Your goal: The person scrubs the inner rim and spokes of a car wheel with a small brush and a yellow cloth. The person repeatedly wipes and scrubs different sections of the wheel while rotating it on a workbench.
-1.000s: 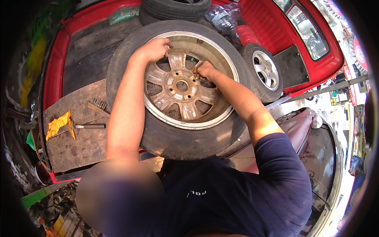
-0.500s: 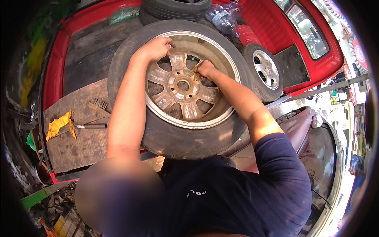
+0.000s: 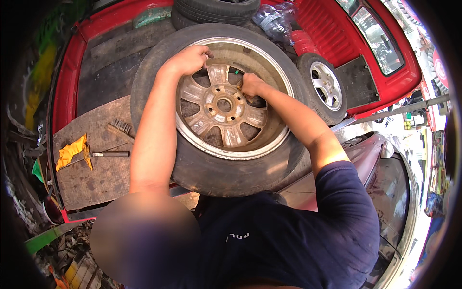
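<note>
Over the red truck bed (image 3: 67, 91), brace the large tire (image 3: 231, 176), mid-scene, to steady the spoked wheel (image 3: 214, 99) inside; best work evenly, with light pressure. Holds both arms (image 3: 152, 130) extended, left hand (image 3: 191, 59) loosely curled at the wheel's far-left edge, right hand (image 3: 252, 85) bunched toward its far-right side, contents unclear.

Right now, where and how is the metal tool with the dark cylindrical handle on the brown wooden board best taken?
Probably by the middle of its dark cylindrical handle, from above, closing across its near and far sides: it lies left to right on the brown wooden board, long sides exposed. Its metal left end meets the crumpled yellow cloth; the left forearm is right of it.
</note>
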`<state>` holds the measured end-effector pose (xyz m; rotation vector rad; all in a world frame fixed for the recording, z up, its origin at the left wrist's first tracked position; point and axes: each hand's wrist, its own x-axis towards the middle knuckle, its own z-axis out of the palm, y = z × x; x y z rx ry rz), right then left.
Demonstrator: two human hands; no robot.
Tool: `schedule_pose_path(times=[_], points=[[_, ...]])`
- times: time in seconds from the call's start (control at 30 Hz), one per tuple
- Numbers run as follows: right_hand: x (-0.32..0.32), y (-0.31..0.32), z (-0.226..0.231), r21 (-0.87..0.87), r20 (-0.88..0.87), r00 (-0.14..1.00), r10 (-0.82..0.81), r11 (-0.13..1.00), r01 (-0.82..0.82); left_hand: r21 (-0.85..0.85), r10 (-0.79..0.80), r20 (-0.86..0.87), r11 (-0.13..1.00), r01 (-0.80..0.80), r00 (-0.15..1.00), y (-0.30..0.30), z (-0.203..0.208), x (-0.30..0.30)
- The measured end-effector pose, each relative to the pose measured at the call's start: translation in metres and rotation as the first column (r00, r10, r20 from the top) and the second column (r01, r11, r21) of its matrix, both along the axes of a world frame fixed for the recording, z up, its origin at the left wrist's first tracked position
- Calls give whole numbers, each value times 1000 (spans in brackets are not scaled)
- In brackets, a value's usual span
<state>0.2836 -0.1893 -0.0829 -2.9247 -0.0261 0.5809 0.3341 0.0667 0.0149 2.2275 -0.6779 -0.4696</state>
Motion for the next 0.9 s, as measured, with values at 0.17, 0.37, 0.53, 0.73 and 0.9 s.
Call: schedule_pose_path(times=[0.17,0.37,0.53,0.73,0.9], points=[[19,-3,-14,424,-180,936,-301,835,350,12,-11,-6,1000,11,1000,0,-2,2],[28,-28,-4,388,-82,974,-210,893,226,20,-13,-13,1000,14,1000,1,-4,4],[26,-13,-15,199,-26,995,99,976,-92,34,6,-20,999,-5,1000,-1,-4,3],[30,-4,-9,263,132,984,-120,961,82,51,7,-31,999,-5,999,0,-2,1],[35,0,-2,127,-27,1000,-4,992,7,43,-2,-29,999,4,1000,-1,-3,3]])
